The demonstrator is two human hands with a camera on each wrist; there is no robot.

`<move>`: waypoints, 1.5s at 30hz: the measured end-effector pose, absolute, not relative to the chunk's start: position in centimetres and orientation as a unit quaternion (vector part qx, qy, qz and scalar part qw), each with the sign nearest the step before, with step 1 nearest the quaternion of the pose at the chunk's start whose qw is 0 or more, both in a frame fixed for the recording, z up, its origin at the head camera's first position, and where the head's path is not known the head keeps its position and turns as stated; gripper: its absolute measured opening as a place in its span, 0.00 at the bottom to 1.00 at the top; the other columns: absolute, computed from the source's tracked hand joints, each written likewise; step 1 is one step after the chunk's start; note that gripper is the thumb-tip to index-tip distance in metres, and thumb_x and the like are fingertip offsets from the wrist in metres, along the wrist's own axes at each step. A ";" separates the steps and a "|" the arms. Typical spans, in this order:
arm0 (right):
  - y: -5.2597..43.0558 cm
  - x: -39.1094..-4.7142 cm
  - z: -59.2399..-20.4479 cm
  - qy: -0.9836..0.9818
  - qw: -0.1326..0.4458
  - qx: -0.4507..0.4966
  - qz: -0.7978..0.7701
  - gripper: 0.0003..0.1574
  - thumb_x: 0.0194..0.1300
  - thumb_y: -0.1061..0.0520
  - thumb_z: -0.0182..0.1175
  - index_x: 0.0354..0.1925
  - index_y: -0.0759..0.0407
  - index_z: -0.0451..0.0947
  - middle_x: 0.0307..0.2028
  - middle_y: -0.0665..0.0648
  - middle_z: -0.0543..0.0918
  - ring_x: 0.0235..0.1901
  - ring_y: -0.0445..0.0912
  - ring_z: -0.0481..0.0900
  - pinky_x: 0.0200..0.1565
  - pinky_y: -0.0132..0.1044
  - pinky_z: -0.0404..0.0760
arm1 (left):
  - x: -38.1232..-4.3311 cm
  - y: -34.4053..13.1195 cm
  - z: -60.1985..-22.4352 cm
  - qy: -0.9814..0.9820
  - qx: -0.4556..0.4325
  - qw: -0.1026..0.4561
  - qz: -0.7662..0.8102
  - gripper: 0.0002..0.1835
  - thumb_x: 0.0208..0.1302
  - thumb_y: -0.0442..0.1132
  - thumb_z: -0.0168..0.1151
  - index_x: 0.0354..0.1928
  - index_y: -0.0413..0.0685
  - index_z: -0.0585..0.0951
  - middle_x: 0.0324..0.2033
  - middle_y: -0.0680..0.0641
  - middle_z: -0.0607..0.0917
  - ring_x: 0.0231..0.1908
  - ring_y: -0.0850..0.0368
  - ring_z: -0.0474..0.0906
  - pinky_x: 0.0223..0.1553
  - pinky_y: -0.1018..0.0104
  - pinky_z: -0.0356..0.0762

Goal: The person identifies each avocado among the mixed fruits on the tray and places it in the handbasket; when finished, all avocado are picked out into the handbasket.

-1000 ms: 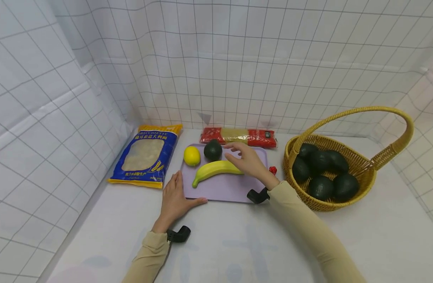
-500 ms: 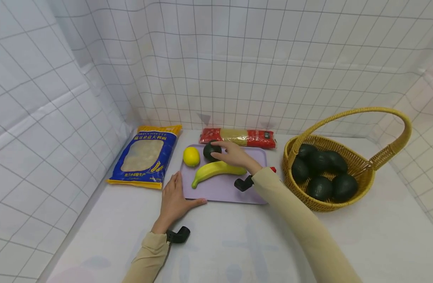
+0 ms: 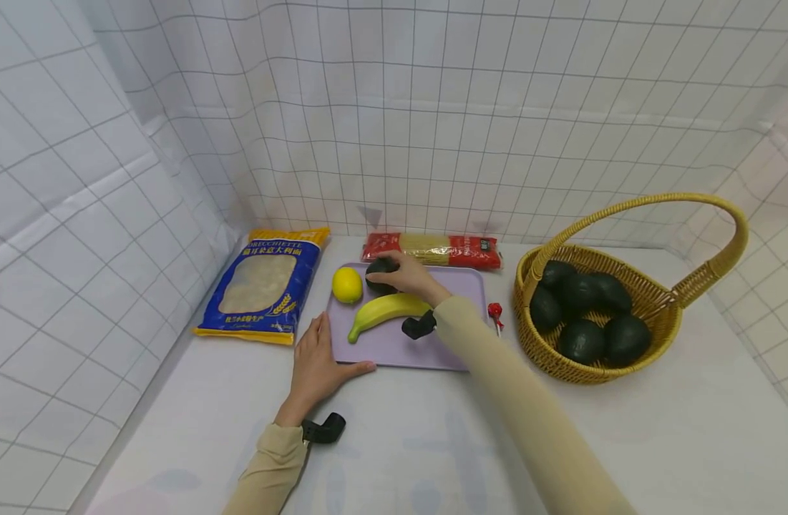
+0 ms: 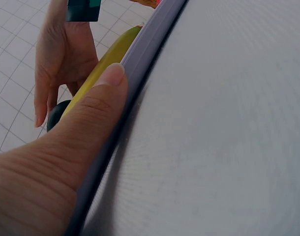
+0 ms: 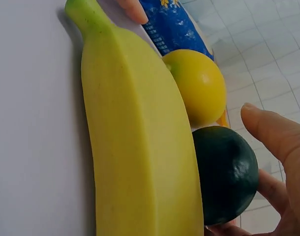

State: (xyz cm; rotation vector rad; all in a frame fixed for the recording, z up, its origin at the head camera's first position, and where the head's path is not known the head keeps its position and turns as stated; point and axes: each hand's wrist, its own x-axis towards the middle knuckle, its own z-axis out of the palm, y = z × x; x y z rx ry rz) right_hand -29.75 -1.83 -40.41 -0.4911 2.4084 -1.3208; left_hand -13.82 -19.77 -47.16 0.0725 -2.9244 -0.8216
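A lilac tray [image 3: 406, 350] holds a banana [image 3: 383, 310], a lemon [image 3: 347, 285] and a dark green avocado [image 3: 381, 275]. My left hand [image 3: 316, 372] rests at the tray's near left corner, fingers along the left side and thumb on the front edge. Over the avocado reaches my right hand [image 3: 411, 277], its forearm crossing the tray's right part. In the right wrist view, the straight thumb [image 5: 265, 128] stands apart from the avocado, and the other fingers lie behind it, partly hidden.
A wicker basket [image 3: 673, 336] with several avocados stands on the right. A blue orecchiette bag [image 3: 258, 286] lies left, a red spaghetti pack [image 3: 474, 252] behind the tray. Between tray and basket lies a small red thing [image 3: 494, 310] on a white stick.
My right hand has moved left from above the tray's right part to the avocado, and its fingers now reach around it. The avocado has shifted slightly left. My left hand has stayed put.
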 end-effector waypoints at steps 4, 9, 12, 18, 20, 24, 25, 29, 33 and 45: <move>-2.5 -29.7 -40.6 0.857 0.161 -0.173 -0.459 0.41 0.58 0.41 0.66 0.66 0.50 0.66 0.63 0.61 0.67 0.57 0.55 0.67 0.60 0.49 0.67 | -13.8 -19.7 -47.2 -0.961 0.020 0.056 -0.270 0.71 0.38 0.68 0.72 0.72 0.32 0.44 0.69 0.30 0.50 0.67 0.35 0.46 0.67 0.42 0.40; -3.0 -29.6 -40.8 0.860 0.145 -0.167 -0.460 0.39 0.55 0.44 0.69 0.62 0.53 0.68 0.60 0.62 0.70 0.54 0.55 0.69 0.57 0.46 0.71 | -13.9 -19.6 -47.2 -0.961 0.017 0.055 -0.270 0.71 0.38 0.68 0.72 0.72 0.32 0.44 0.69 0.30 0.50 0.67 0.34 0.47 0.67 0.42 0.40; -3.2 -29.6 -40.9 0.858 0.135 -0.167 -0.466 0.39 0.54 0.45 0.70 0.60 0.54 0.69 0.59 0.62 0.71 0.53 0.54 0.70 0.56 0.45 0.72 | -13.9 -19.7 -47.2 -0.962 0.018 0.055 -0.268 0.71 0.38 0.68 0.72 0.72 0.31 0.45 0.69 0.29 0.50 0.67 0.34 0.47 0.67 0.42 0.40; -3.4 -29.6 -41.4 0.852 0.116 -0.156 -0.485 0.37 0.52 0.48 0.72 0.58 0.54 0.70 0.58 0.61 0.72 0.53 0.54 0.70 0.56 0.45 0.72 | -13.8 -19.8 -47.2 -0.961 0.019 0.053 -0.272 0.71 0.38 0.68 0.72 0.72 0.32 0.44 0.69 0.30 0.50 0.67 0.35 0.47 0.67 0.42 0.40; -3.4 -29.6 -41.5 0.851 0.113 -0.155 -0.488 0.37 0.53 0.49 0.72 0.58 0.54 0.70 0.58 0.62 0.72 0.53 0.54 0.70 0.56 0.46 0.72 | -13.8 -19.8 -47.2 -0.960 0.019 0.053 -0.273 0.71 0.38 0.68 0.72 0.72 0.32 0.44 0.69 0.30 0.50 0.67 0.35 0.47 0.67 0.42 0.40; -3.3 -29.7 -41.6 0.851 0.118 -0.160 -0.485 0.35 0.55 0.51 0.70 0.59 0.52 0.71 0.58 0.63 0.72 0.53 0.55 0.70 0.56 0.47 0.71 | -13.9 -19.8 -47.2 -0.961 0.018 0.056 -0.270 0.71 0.38 0.68 0.72 0.72 0.31 0.45 0.69 0.29 0.50 0.67 0.34 0.47 0.67 0.42 0.41; -3.2 -29.8 -41.6 0.851 0.122 -0.162 -0.485 0.34 0.56 0.51 0.70 0.60 0.51 0.71 0.59 0.63 0.72 0.53 0.55 0.70 0.56 0.48 0.71 | -13.9 -19.8 -47.2 -0.961 0.018 0.057 -0.269 0.71 0.38 0.68 0.72 0.72 0.31 0.45 0.69 0.29 0.50 0.67 0.34 0.47 0.67 0.43 0.41; -3.1 -29.9 -41.4 0.847 0.142 -0.168 -0.485 0.34 0.58 0.53 0.67 0.62 0.50 0.71 0.59 0.63 0.71 0.53 0.56 0.69 0.55 0.48 0.70 | -13.9 -19.8 -47.1 -0.961 0.018 0.056 -0.271 0.71 0.38 0.68 0.72 0.72 0.31 0.45 0.69 0.29 0.50 0.67 0.35 0.47 0.67 0.43 0.40; -2.9 -29.9 -41.2 0.845 0.155 -0.171 -0.483 0.34 0.58 0.54 0.66 0.63 0.51 0.70 0.61 0.63 0.70 0.54 0.56 0.68 0.56 0.49 0.68 | -13.9 -19.9 -47.1 -0.961 0.018 0.056 -0.271 0.71 0.37 0.69 0.72 0.72 0.31 0.45 0.69 0.29 0.50 0.67 0.35 0.47 0.67 0.43 0.40; -2.8 -30.0 -41.7 0.830 0.134 -0.162 -0.516 0.35 0.54 0.54 0.72 0.59 0.55 0.72 0.60 0.60 0.70 0.55 0.54 0.68 0.58 0.47 0.68 | -13.9 -19.9 -47.2 -0.961 0.018 0.058 -0.271 0.71 0.38 0.69 0.72 0.72 0.31 0.45 0.69 0.29 0.50 0.67 0.34 0.47 0.67 0.43 0.40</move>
